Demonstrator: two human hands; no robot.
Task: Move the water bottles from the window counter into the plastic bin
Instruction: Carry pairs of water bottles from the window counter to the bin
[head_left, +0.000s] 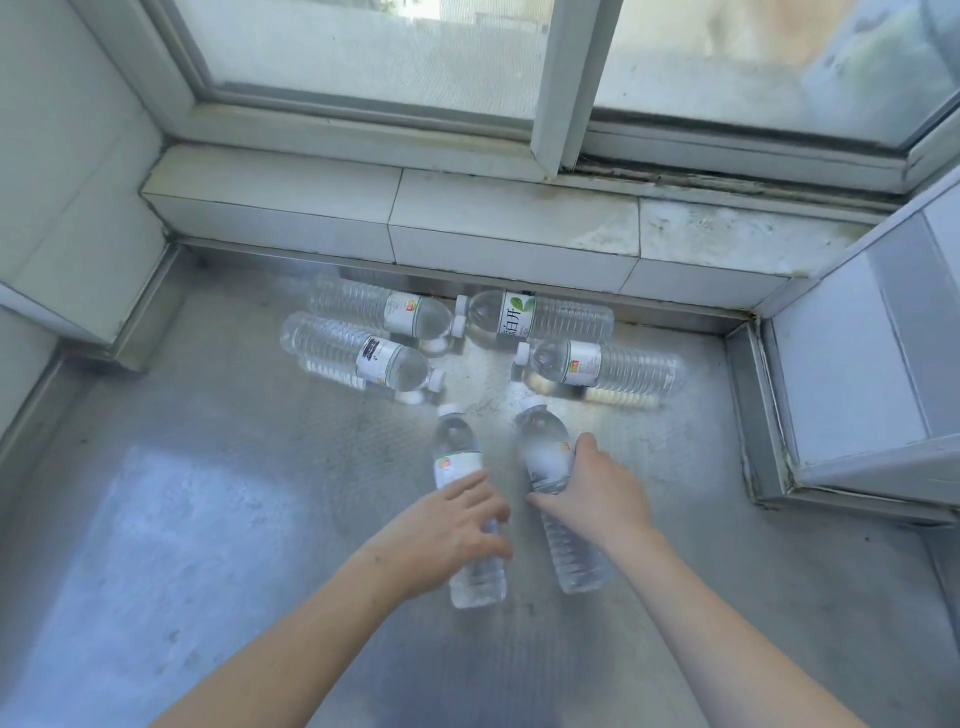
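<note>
Several clear water bottles with white caps lie on the steel counter (208, 519) below the window. My left hand (452, 530) grips the near left bottle (457, 457) around its middle. My right hand (597, 493) grips the near right bottle (545, 457) at its label, thumb on the left side. Behind them lie a bottle (358, 353) and another (379, 306) on the left, caps pointing right. Two more, one with a green leaf label (540, 319) and one below it (602, 366), lie on the right, caps pointing left. No plastic bin is in view.
A tiled sill (467, 228) and the window frame (550, 93) run along the back. Tiled walls close in at the left (67, 182) and right (857, 353). The counter's near part has open steel surface on both sides of my arms.
</note>
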